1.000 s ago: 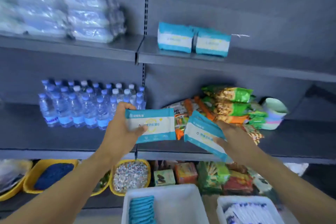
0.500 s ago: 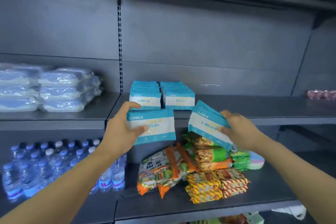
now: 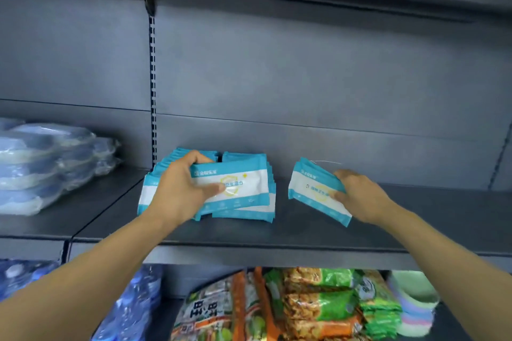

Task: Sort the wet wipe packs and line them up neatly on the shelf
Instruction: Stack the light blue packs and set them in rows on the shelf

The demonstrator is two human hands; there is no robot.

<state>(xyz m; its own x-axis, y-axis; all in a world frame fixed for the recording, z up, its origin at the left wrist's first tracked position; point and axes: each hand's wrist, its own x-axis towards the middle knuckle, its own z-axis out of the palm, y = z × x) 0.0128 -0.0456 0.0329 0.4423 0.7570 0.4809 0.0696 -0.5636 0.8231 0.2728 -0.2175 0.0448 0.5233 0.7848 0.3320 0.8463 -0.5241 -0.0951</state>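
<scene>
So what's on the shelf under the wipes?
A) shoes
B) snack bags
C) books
B: green and orange snack bags lie on the shelf below the one where the left hand holds a wet wipe pack.

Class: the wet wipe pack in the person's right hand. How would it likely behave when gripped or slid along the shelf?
The pack looks thin and flat, so probably light and somewhat bendy. Its glossy wrapper may slip under the right hand. Flat, so unlikely to roll on the shelf.
</scene>
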